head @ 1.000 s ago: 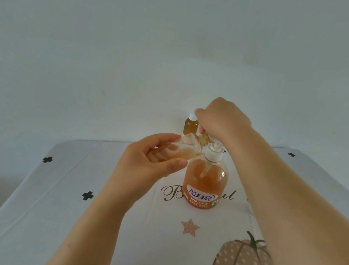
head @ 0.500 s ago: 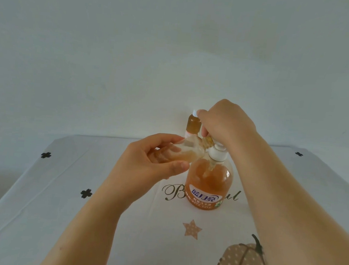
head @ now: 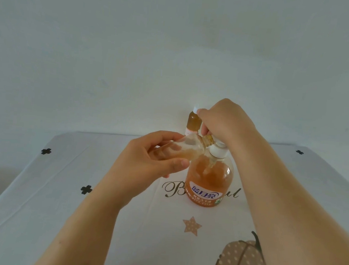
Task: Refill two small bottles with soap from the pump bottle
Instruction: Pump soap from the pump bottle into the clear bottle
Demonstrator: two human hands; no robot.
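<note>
**A:** Head camera: which way does the small clear plastic bottle (head: pixel 186 149) lie?

**B:** Nearly on its side, mouth pointing right at the spout of the round orange pump bottle (head: pixel 207 177). Fingers and thumb of the left hand (head: pixel 145 161) wrap its body.

**A:** And the right hand (head: pixel 226 120)?

**B:** Curled over the pump top, directly above. Its press looks like the next move.

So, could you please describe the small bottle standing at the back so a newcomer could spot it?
Start at the big orange pump bottle on the white tablecloth. Just behind it, to the left, stands the small bottle: upright, white-capped, amber-filled, unlike the tilted one in the left hand.
</note>
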